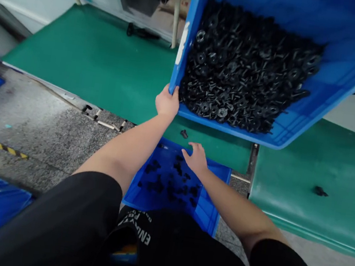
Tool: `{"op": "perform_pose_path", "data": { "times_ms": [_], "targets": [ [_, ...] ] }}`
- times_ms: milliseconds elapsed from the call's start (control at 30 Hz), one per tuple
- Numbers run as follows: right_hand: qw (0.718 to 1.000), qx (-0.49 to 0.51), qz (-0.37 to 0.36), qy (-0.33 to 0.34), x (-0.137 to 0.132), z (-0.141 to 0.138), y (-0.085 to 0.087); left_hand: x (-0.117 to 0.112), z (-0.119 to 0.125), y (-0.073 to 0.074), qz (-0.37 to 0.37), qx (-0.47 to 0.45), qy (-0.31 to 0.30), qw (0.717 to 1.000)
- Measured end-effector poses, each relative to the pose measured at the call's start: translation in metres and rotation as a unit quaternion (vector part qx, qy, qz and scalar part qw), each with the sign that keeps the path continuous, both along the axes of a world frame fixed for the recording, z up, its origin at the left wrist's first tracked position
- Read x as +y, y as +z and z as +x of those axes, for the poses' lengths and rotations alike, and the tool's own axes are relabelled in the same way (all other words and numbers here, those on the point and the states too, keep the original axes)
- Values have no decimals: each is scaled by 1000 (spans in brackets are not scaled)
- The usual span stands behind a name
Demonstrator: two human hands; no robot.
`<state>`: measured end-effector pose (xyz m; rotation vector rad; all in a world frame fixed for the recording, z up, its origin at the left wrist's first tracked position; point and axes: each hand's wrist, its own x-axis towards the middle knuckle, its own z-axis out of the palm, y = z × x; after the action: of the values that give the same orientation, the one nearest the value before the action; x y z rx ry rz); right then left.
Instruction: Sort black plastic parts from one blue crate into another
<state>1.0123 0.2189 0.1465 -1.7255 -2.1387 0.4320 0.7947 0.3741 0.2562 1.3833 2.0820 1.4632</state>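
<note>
My left hand (pixel 167 104) pinches the rim of the upper blue bin (pixel 335 63) at its near left corner, thumb on one side of the wall and fingers on the other. The bin is over the green surface (pixel 98 58), and a heap of black parts (pixel 238 75) lies inside, toward its left and near walls, leaving a band of blue along the right wall. I cannot tell whether the bin's base rests on the surface all the way along.

My right hand (pixel 197 157) holds nothing, its thumb and fingers spread apart, above the far rim of the lower blue bin (pixel 207 205). That bin sits close in front of my body, just at the near edge of the surface, with small parts (pixel 175 185) scattered over its bottom.

Between the two bins runs a narrow strip of green, and a loose part (pixel 184 133) lies there, just beyond my right fingertips. To the left, the surface stretches wide to its far corner. To the right, a dark gap (pixel 253 159) divides it from a second green surface (pixel 293 175), where another black part (pixel 320 191) lies well apart from my right hand.
</note>
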Motion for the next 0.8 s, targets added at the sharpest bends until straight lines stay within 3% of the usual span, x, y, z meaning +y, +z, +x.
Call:
{"op": "perform_pose_path", "data": {
  "times_ms": [67,167,233,267,333,367,467,533,600,667,700,733,767,800],
  "targets": [
    [1000,18,4,-12,34,-27,-2,-2,-1,2,-4,11,10,1000],
    [997,-29,-70,18,73,-56,-3,-5,-2,9,-31,13,28,999],
    [997,4,-73,13,71,-53,-3,-4,-4,13,-55,29,37,997],
    [996,69,-60,15,60,-40,-3,-3,-5,15,-66,22,39,997],
    [986,158,-45,-9,22,11,-1,-2,-6,15,-72,36,40,996],
    [980,171,-66,-77,-2,51,0,-2,-7,15,-70,46,40,996],
    [942,164,4,-292,-64,212,11,-2,-7,13,-79,49,48,994],
    [908,64,70,-408,-81,325,21,-3,-6,10,-84,40,57,994],
    [877,-11,76,-475,-75,405,29,-4,-6,8,-79,25,63,995],
    [842,-63,-37,-534,-57,436,40,-6,-6,7,-70,10,59,996],
    [828,-61,-22,-556,-47,433,48,-7,-6,6,-68,6,60,996],
    [832,-52,37,-552,-37,420,59,-8,-6,5,-69,3,60,996],
    [845,-23,99,-524,-26,399,73,-9,-6,5,-69,3,61,996],
    [877,32,131,-460,-15,375,89,-10,-6,4,-69,4,63,996]
  ]
}}
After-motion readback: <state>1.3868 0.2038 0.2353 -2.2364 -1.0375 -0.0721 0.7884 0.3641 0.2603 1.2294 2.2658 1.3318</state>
